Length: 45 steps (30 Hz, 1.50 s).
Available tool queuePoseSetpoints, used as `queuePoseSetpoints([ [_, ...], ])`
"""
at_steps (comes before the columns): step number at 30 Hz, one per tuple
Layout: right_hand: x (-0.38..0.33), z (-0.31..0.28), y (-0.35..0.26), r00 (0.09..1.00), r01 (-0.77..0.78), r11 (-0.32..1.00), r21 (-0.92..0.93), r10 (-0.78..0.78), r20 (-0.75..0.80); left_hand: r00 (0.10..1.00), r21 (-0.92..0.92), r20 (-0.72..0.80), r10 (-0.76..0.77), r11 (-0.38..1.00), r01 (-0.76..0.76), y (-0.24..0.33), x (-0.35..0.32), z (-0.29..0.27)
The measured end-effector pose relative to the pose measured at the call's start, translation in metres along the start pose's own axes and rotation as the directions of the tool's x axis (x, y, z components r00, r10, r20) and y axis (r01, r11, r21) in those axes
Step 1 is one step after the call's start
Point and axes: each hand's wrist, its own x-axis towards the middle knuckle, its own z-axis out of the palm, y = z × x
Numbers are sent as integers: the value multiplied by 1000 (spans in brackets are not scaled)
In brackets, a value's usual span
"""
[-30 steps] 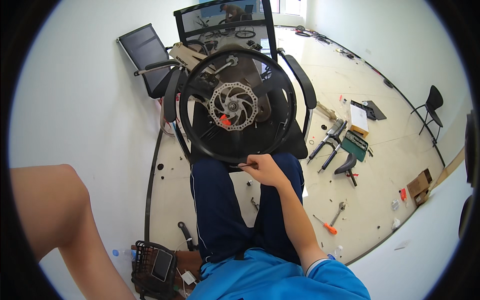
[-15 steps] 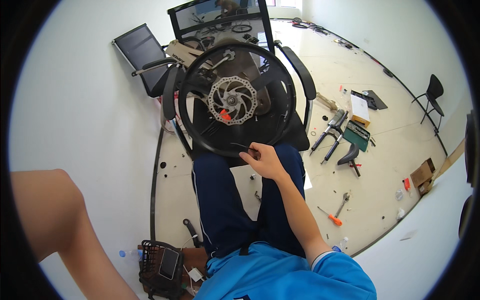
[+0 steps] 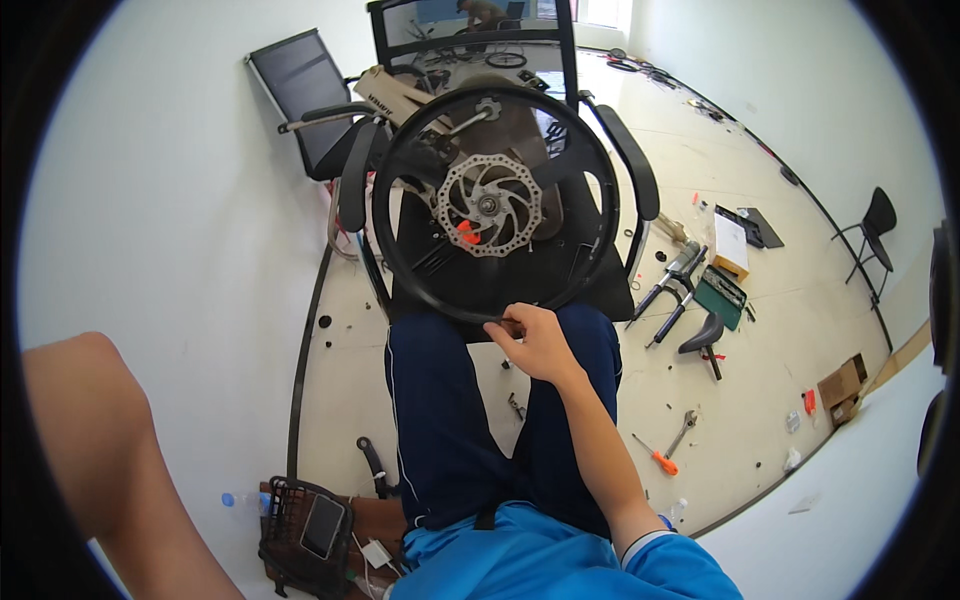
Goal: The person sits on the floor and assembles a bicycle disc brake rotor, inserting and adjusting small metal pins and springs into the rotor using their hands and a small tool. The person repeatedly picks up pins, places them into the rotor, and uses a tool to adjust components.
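Observation:
A black bicycle wheel (image 3: 395, 250) with a silver disc brake rotor (image 3: 490, 205) lies across the seat of a black office chair (image 3: 352, 190) in front of my knees. At the wheel's near rim is my right hand (image 3: 535, 340), its thumb and fingers pinched together. Between them is a thin dark rod, mostly hidden by the fingers. A bare bent arm (image 3: 95, 440), with the elbow high and close to the camera, fills the lower left; my left hand is out of view. Under the rotor's left side an orange piece (image 3: 467, 232) shows on the seat.
On the floor to the right lie a suspension fork (image 3: 672, 288), a green tool case (image 3: 722, 297), a saddle (image 3: 702, 335), a screwdriver (image 3: 665, 463) and an adjustable wrench (image 3: 684, 430). A black basket (image 3: 275, 550) with a phone (image 3: 322, 526) and a crank arm (image 3: 372, 464) are at lower left.
The view has shifted, so the chair and wheel sit a little farther right. My right hand remains by the near rim; the thin dark rod that stuck out from its fingers is now mostly hidden.

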Motion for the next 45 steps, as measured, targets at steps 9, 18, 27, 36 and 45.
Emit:
queuePoseSetpoints([
  [9, -2, 6, 2, 1000, 17, 997, -81, -15, 27, 1000, -10, -1, 12, 1000, -12, -2, -1, -1],
  [18, -4, 16, 5, 1000, -29, 999, 41, 29, 11, 1000, -7, 18, 2, 1000, -2, -5, -7, -8],
  [27, -3, 7, -5, 996, 56, 998, 8, -55, -75, 1000, -27, 15, 20, 999, -20, 6, -5, -16],
  [36, -3, 0, 3, 985, -37, 998, 55, 45, -167, 999, -49, 2, 48, 998, -47, 43, 12, -71],
  [45, 42, -36, 22, 943, -133, 968, 213, 190, -273, 996, -150, -70, 52, 987, -63, 91, 27, -125],
])
